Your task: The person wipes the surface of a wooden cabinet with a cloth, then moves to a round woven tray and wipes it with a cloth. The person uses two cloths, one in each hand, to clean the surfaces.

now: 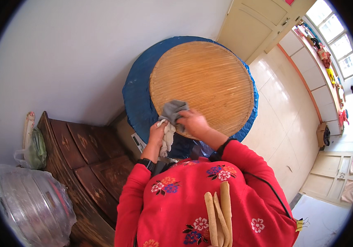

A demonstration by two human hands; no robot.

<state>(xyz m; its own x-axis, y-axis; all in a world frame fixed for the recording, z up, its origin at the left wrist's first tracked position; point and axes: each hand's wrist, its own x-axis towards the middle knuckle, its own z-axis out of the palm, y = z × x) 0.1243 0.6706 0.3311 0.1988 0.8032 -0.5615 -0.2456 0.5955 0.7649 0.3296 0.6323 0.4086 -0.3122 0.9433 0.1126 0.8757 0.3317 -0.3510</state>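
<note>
My left hand (pixel 158 132) holds a bunched white cloth (pixel 167 139) at the near edge of a round, ribbed, woven mat or tray (pixel 204 83). My right hand (pixel 195 123), a little blurred, grips a grey cloth (pixel 174 110) just above the white one; the two cloths touch. The woven piece lies on a round table covered with blue plastic sheeting (pixel 139 89). Both my wrists wear dark bands.
A worn dark wooden cabinet (pixel 99 166) stands at the left, with plastic-wrapped metal pots (pixel 37 207) and a bag of something green (pixel 36 149) on it. A cream door (pixel 247 24) is beyond the table; a cluttered sill (pixel 321 61) runs along the right.
</note>
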